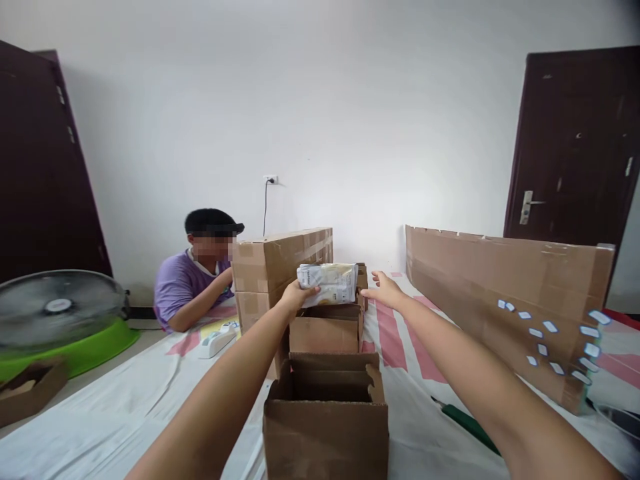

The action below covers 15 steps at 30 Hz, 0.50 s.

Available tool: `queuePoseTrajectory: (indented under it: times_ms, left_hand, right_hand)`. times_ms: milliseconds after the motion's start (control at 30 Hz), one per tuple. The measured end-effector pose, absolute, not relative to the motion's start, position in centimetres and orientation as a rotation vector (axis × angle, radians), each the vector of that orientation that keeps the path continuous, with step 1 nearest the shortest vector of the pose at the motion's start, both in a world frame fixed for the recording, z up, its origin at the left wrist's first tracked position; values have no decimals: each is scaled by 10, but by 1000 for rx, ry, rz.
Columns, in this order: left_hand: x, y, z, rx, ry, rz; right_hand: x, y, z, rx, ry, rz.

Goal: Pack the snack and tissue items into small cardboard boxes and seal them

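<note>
My left hand [297, 297] is closed on the left edge of a white plastic packet [332, 283] with printing on it; whether it is one or a stack I cannot tell. The packet is held up above the middle open cardboard box [324, 332]. To its right, my right hand [386, 291] is open, fingers apart and holding nothing, close to the far cardboard box [363, 272], which the packet partly hides. Nearest to me stands another open cardboard box [325, 437], between my forearms.
A long taped carton [283, 260] stands left of the boxes. At right is a cardboard panel [500, 287] with small labels. A green-handled tool [470, 427] lies under my right forearm. A person [185, 287] sits at left, behind a fan [60, 307].
</note>
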<state>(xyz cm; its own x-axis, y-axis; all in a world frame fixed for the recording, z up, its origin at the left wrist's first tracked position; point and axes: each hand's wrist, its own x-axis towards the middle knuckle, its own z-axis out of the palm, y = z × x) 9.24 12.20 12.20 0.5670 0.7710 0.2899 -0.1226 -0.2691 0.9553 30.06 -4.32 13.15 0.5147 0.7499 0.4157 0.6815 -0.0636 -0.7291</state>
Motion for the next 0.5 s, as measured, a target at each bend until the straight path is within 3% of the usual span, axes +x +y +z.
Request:
queuePoseTrajectory:
  times_ms: [167,333,500]
  left_hand:
    - [89,79,134,1605,408,898]
    - [56,9,149,1732,289,923]
    - [-15,-56,91,2601,-1,1360]
  right_hand:
    - [265,-48,128,-1530,-1224,217]
    - [244,-109,123,-1064,-1145,474]
    - [255,-206,62,-930,-880,523]
